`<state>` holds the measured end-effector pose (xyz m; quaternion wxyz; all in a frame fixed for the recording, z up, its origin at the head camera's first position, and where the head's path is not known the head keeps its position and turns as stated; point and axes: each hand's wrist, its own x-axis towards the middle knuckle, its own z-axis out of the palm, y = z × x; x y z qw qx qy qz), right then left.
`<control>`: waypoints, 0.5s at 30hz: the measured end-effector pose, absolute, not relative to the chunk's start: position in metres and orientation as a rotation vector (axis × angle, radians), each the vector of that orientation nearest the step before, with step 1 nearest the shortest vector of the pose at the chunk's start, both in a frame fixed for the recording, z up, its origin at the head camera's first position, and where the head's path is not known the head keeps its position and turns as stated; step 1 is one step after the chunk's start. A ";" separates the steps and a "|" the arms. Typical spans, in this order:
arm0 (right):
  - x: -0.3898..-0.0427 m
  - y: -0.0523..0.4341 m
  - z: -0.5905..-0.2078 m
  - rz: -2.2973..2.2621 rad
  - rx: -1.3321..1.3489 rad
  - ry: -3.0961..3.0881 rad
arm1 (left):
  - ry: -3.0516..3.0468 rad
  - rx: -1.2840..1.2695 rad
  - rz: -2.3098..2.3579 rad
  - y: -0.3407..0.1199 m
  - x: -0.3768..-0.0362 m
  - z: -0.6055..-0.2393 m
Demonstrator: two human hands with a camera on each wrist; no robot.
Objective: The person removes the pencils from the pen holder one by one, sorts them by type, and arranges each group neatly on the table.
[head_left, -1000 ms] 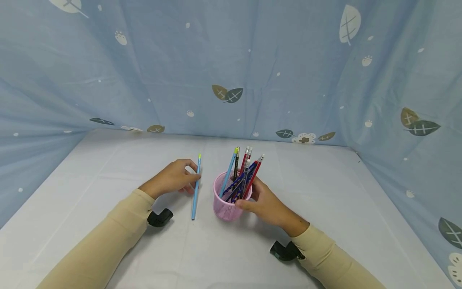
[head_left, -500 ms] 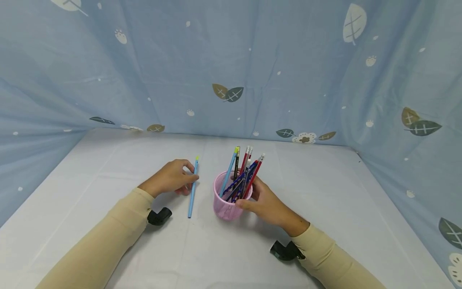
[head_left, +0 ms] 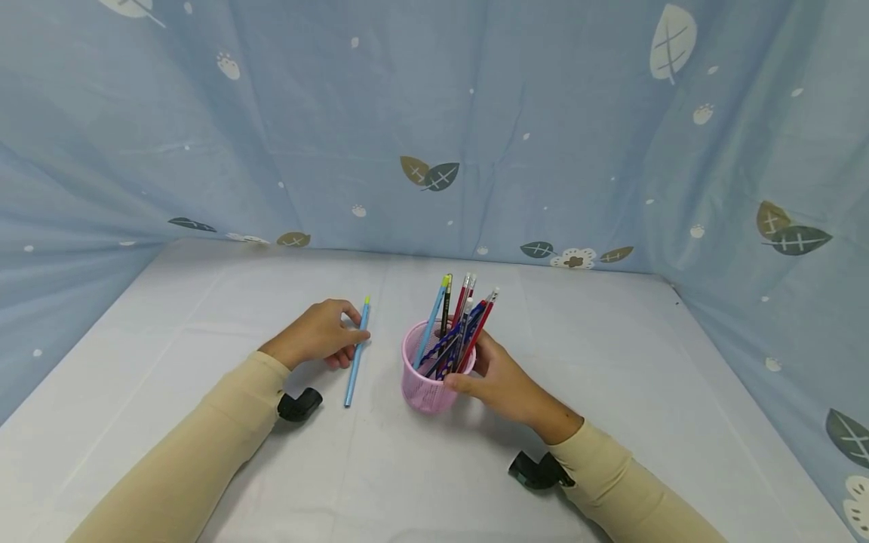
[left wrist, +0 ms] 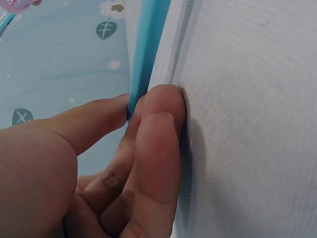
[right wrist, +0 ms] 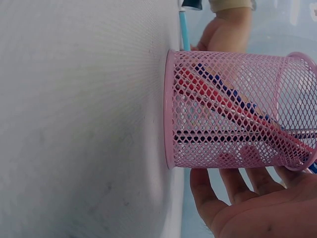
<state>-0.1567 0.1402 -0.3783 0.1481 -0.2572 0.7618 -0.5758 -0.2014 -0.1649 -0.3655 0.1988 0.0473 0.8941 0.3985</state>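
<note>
My left hand pinches a light blue pencil with a yellow-green end, low over the white cloth. In the left wrist view the thumb and a fingertip meet on the blue pencil, and the other fingers bend beside it near the cloth. A pink mesh pencil cup stands upright to the right. My right hand grips its right side, the thumb at the near rim and the other fingers partly hidden behind. Several pencils lean inside: a blue one, red ones, and black and dark blue patterned ones.
White cloth covers the table. Blue leaf-print fabric hangs behind and along both sides. A black wrist device sits under the left sleeve, another black device under the right.
My left hand has drawn the blue pencil slightly left, away from the cup, its near end shifting most. The right hand and the cup stay put.
</note>
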 end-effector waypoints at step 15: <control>-0.157 0.141 -0.378 -1.662 -0.745 2.186 | 2.489 0.127 1.111 -0.167 -0.202 -0.367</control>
